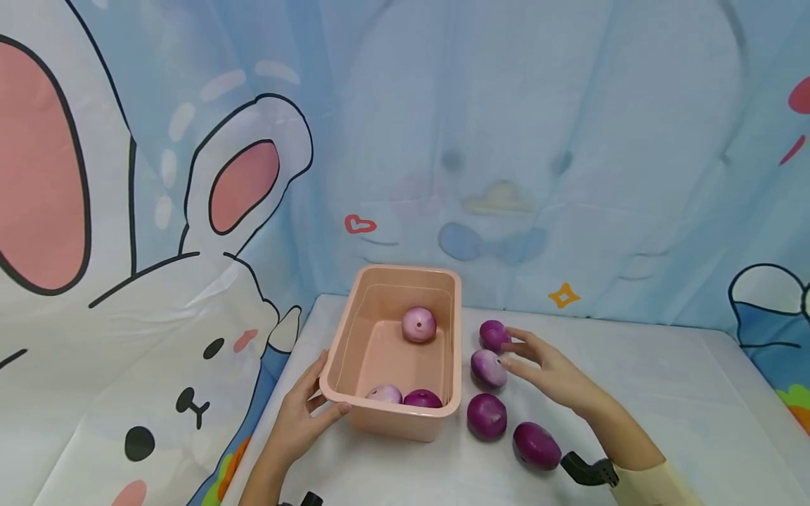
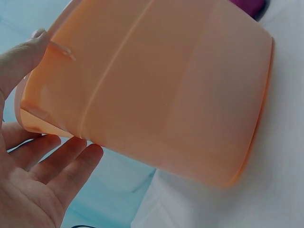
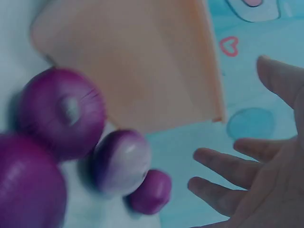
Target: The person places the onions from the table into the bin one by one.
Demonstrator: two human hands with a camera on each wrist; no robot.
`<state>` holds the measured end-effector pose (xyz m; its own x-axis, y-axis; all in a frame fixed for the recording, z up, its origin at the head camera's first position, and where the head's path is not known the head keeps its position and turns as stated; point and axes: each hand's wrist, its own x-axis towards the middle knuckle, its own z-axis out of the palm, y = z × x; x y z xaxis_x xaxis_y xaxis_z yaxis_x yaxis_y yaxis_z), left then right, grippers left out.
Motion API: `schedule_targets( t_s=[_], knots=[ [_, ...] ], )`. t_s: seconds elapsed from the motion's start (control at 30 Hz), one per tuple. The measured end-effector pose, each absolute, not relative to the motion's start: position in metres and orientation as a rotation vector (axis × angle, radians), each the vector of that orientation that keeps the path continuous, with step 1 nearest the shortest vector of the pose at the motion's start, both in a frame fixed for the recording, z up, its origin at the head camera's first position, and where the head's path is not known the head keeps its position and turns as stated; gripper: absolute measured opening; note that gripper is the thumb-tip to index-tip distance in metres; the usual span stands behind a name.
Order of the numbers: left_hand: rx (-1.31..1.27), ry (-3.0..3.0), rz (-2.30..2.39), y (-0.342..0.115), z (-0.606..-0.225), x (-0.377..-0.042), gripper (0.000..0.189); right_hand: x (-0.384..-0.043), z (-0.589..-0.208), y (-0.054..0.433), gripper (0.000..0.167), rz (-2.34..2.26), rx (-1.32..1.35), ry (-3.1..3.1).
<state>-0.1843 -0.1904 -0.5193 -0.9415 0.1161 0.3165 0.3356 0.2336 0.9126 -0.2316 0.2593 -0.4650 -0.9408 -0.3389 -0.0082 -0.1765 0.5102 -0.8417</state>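
Observation:
A peach-coloured plastic bin (image 1: 405, 365) stands on the table with red onions inside: one pale onion (image 1: 419, 325) toward the far end, a pale one (image 1: 384, 393) and a dark one (image 1: 422, 399) by the near wall. My left hand (image 1: 306, 414) holds the bin's near left corner, thumb on the front rim and fingers along the left side. To the bin's right lie several more onions, among them a small one (image 1: 493, 336), a half-pale one (image 1: 489, 369) and a round dark one (image 3: 62, 113). Fingers spread, my right hand (image 1: 553, 369) hovers beside the two farther onions, holding nothing.
Nearest me on the right lies another dark onion (image 1: 536, 446), close to the black strap on my right wrist. The white-covered table (image 1: 683, 393) meets a blue cartoon-printed curtain (image 1: 392, 140) at the back; a rabbit print (image 1: 177, 337) covers the left side.

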Motion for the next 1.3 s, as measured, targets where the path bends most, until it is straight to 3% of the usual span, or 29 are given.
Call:
schedule_targets(
  t_s=[0.4, 0.77, 1.03, 1.3],
  knots=[
    [-0.406, -2.325, -1.787, -0.189, -0.519, -0.183, 0.096, -0.180, -0.510, 0.282, 0.091, -0.837, -0.521, 2.620],
    [-0.413, -2.321, -1.784, -0.190, -0.519, -0.183, 0.096, -0.171, -0.532, 0.283, 0.109, -0.724, -0.385, 2.675],
    [-0.407, -2.328, -1.798, -0.190, -0.518, -0.182, 0.097, -0.175, -0.522, 0.286, 0.111, -0.702, -0.359, 2.724],
    [-0.391, -2.332, -1.813, -0.190, -0.516, -0.181, 0.098, -0.187, -0.485, 0.298, 0.108, -0.904, -0.367, 2.777]
  ],
)
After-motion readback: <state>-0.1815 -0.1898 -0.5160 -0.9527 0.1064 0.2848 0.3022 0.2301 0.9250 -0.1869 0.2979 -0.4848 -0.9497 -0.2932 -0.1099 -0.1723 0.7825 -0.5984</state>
